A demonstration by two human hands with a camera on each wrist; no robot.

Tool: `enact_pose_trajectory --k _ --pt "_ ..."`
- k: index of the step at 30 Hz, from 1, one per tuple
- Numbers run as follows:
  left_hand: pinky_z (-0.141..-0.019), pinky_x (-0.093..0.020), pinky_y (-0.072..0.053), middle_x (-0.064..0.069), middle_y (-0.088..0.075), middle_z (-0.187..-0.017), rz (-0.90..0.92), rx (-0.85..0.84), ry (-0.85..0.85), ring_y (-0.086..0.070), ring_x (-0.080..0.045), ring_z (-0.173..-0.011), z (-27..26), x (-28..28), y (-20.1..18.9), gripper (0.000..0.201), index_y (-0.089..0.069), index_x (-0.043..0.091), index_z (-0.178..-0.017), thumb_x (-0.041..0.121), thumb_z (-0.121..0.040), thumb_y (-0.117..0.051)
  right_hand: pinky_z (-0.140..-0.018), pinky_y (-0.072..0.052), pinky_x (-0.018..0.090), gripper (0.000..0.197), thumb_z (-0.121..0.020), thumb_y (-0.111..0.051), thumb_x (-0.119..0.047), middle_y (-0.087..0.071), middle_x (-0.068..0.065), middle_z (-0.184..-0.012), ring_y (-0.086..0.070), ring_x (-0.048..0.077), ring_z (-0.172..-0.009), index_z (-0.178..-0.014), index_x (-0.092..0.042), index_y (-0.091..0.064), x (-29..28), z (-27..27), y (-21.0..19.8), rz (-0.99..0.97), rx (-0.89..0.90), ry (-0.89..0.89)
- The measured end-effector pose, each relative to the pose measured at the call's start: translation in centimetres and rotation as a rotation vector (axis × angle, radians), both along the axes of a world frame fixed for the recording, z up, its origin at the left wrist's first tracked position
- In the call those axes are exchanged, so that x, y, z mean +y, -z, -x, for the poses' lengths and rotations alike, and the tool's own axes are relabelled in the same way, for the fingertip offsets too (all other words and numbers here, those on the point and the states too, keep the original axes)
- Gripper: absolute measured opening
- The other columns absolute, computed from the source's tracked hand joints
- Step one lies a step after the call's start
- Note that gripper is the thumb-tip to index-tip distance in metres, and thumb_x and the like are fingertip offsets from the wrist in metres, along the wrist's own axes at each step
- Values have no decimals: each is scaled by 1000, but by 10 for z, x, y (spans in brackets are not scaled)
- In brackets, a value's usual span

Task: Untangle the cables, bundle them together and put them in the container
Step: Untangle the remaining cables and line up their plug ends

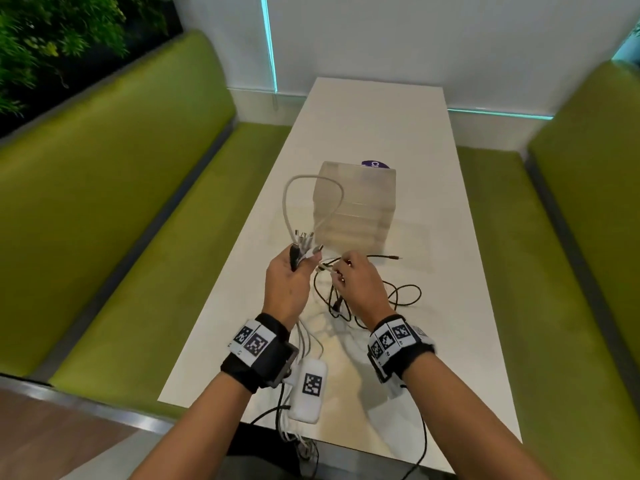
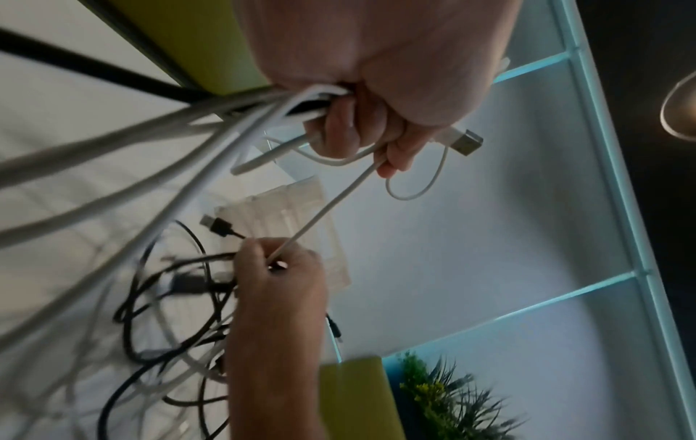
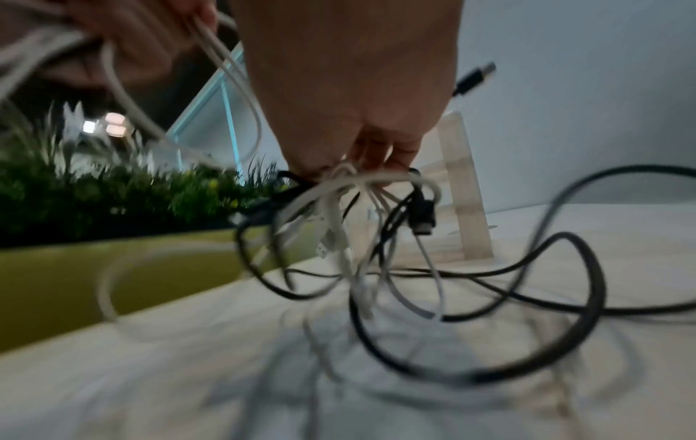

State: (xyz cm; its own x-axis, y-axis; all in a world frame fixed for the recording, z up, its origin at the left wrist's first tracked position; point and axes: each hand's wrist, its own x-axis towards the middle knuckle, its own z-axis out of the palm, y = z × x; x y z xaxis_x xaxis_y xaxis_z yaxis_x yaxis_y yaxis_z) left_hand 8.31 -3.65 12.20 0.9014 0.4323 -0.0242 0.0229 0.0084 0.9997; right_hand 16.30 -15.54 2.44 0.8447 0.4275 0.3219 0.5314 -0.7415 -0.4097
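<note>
My left hand [image 1: 294,268] grips a bundle of white cables [image 1: 304,244] with their plug ends sticking up; one white loop [image 1: 311,195] arcs in front of the translucent container [image 1: 356,202]. In the left wrist view the fingers [image 2: 350,125] curl round the white cables [image 2: 263,119], a USB plug [image 2: 465,141] poking out. My right hand [image 1: 346,271] pinches a clump of tangled black and white cables [image 3: 361,190] just above the table; a white cable [image 2: 324,214] runs taut between both hands. Black loops [image 1: 405,292] lie on the table [image 1: 450,271].
The white table sits between two green benches [image 1: 138,237]. A white device with a marker tag [image 1: 310,386] lies near the front edge, with thin wires hanging off it. A purple label [image 1: 375,164] shows behind the container. Plants [image 1: 52,36] stand at far left.
</note>
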Motion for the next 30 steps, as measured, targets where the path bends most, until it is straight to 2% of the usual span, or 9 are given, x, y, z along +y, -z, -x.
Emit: enact_pose_trajectory --k 3,5,8,10,13,16,20,25,30 --pt "-51 -15 -35 17 -52 -48 47 -23 -54 -41 -1 -43 3 8 -1 9 -61 15 -85 7 -90 -61 -64 -50 41 8 -79 -68 -9 -58 9 -95 -55 28 -81 -86 -7 -66 4 -1 5 49 -40 -16" --pt "-46 -20 -30 15 -40 -45 59 -22 -81 -30 -8 -44 6 12 1 6 -61 12 -85 9 -90 -62 -72 -50 41 10 -79 -67 -7 -57 9 -100 -53 27 -86 -90 -7 -67 6 -5 9 -25 -41 19" --pt "-42 -22 -28 15 -37 -42 76 -3 -119 -26 -8 -43 8 21 0 10 -59 15 -82 12 -91 -61 -93 -38 23 18 -85 -66 -12 -44 6 -116 -40 17 -105 -103 -12 -70 4 -5 11 -280 122 79" --pt "-43 -21 -31 15 -40 -41 77 9 -172 -30 -5 -41 6 32 -1 14 -59 18 -79 14 -92 -60 -97 -29 14 26 -83 -71 -16 -34 1 -119 -34 10 -109 -109 -15 -70 -3 -5 8 -394 244 81" --pt "-44 -23 -31 14 -35 -42 110 -9 -218 -29 -6 -41 4 50 1 13 -58 16 -80 17 -92 -60 -91 -37 8 35 -79 -74 -10 -37 0 -116 -44 12 -106 -113 -15 -69 -14 -5 3 -509 402 49" --pt "-44 -22 -30 13 -35 -41 120 -28 -228 -29 -5 -40 4 57 3 13 -56 13 -80 17 -92 -61 -80 -32 -3 38 -78 -73 -5 -42 2 -112 -46 11 -101 -115 -12 -68 -20 -9 4 -506 422 86" --pt "-41 -20 -26 12 -35 -48 246 -151 -276 -24 -5 -40 7 66 -13 16 -52 14 -78 10 -93 -58 -89 -38 18 32 -84 -67 -7 -42 5 -114 -51 16 -98 -116 -8 -66 -41 -14 18 -344 363 184" --pt "-41 -19 -26 13 -41 -47 235 -193 -250 -24 -5 -43 7 85 -36 11 -55 7 -90 16 -93 -59 -88 -38 23 34 -84 -68 -15 -47 7 -119 -54 24 -107 -118 -13 -65 -54 -17 20 -254 366 212" --pt "-42 -20 -26 12 -32 -45 180 -163 -143 -23 -7 -41 7 74 -31 10 -57 4 -87 13 -93 -59 -108 -28 37 61 -83 -70 -19 -38 6 -146 -30 29 -132 -138 -28 -47 -43 -14 -11 17 519 88"
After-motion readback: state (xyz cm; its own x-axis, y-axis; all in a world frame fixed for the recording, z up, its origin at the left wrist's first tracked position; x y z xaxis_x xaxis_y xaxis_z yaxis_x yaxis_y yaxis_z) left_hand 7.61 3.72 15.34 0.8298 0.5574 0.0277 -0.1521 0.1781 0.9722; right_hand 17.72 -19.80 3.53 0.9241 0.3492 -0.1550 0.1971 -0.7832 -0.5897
